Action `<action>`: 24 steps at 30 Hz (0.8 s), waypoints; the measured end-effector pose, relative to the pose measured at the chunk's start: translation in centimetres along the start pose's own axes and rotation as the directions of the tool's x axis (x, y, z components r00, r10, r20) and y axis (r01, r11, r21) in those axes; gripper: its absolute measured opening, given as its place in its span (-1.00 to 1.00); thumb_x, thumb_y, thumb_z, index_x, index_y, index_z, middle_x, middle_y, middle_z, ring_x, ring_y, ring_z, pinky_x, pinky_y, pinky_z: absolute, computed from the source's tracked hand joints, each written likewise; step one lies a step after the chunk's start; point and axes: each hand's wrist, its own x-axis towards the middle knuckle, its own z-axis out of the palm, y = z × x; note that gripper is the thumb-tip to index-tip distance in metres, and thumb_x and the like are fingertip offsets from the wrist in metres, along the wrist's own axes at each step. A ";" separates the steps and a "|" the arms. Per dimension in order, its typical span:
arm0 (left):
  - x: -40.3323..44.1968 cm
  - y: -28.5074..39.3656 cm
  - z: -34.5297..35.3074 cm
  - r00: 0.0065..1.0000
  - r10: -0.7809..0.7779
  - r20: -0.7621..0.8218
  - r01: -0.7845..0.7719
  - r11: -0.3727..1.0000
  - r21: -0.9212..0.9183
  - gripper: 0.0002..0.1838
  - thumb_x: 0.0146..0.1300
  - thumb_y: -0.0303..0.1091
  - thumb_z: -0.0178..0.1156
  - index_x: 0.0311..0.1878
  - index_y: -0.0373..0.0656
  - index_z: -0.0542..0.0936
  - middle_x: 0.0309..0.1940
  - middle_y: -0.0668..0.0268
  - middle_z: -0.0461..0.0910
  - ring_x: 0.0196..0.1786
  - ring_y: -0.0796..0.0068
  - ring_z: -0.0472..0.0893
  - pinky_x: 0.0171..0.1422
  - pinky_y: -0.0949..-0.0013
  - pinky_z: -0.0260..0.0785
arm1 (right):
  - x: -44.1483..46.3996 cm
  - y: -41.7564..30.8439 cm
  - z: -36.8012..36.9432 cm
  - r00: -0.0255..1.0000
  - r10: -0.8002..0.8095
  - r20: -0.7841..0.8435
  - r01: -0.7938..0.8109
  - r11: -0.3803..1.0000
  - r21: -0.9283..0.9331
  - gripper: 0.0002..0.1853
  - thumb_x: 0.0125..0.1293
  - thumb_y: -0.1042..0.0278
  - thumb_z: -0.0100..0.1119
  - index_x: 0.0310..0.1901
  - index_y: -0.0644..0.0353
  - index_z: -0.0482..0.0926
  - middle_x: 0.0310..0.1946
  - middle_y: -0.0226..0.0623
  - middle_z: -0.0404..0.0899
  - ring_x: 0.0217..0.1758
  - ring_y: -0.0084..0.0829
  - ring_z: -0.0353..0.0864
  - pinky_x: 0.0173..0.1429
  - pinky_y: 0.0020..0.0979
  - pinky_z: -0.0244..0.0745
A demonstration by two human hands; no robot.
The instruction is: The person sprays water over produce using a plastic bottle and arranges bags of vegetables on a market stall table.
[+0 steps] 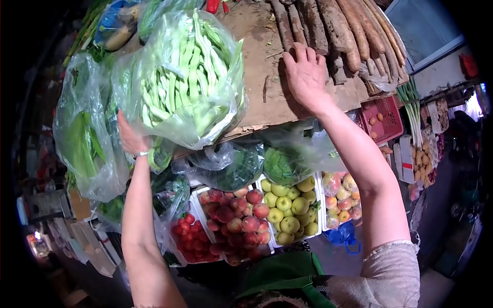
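Observation:
A clear plastic bag (208, 120) full of long green beans (190, 72) lies on the brown cardboard-covered table (262, 92). My left hand (131, 136) is at the bag's lower left side, its fingers partly hidden behind the plastic; whether they grip it cannot be made out. My right hand (306, 77) rests palm down on the cardboard with its fingers apart, just below the ends of the long brown roots (336, 25). Nothing shows between its fingers.
More bagged greens (84, 138) lie at the left. Below the table edge are bagged cabbage (285, 164), red tomatoes (192, 238), peaches (236, 215), green apples (290, 208) and wrapped fruit (341, 200). A red crate (380, 120) and spring onions (409, 105) are at the right.

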 end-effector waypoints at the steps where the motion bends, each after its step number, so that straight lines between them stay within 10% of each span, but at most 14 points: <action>1: -0.1 0.1 -0.3 0.999 -0.036 0.028 0.035 0.999 0.018 -0.34 0.15 -0.14 0.19 0.34 0.05 0.28 0.18 0.20 0.46 0.12 0.03 0.49 0.05 0.05 0.35 | -0.5 -0.1 0.7 0.999 0.036 0.021 -0.037 0.998 0.042 -0.56 0.11 0.39 0.10 0.10 0.08 0.46 0.19 -0.10 0.36 0.20 -0.12 0.34 0.10 -0.13 0.27; 13: 0.2 -1.3 0.4 0.996 0.091 -0.008 -0.091 0.993 -0.077 -0.37 0.16 -0.33 0.20 0.33 -0.02 0.29 0.19 0.18 0.45 0.14 0.06 0.48 0.11 0.13 0.34 | -3.2 7.6 1.0 0.962 -0.261 0.079 0.251 0.961 0.120 -0.56 0.23 0.30 0.10 0.18 -0.03 0.43 0.32 -0.34 0.30 0.24 -0.34 0.40 0.24 -0.14 0.27; 24: -0.1 -1.4 0.9 0.990 0.121 -0.075 -0.125 0.990 -0.058 -0.36 0.12 -0.35 0.25 0.31 0.01 0.32 0.18 0.20 0.46 0.12 0.09 0.50 0.10 0.15 0.36 | -3.0 6.2 -0.1 0.978 -0.196 0.069 0.177 0.960 0.219 -0.65 0.31 0.26 0.05 0.12 0.09 0.47 0.24 -0.15 0.37 0.26 -0.22 0.37 0.32 -0.14 0.21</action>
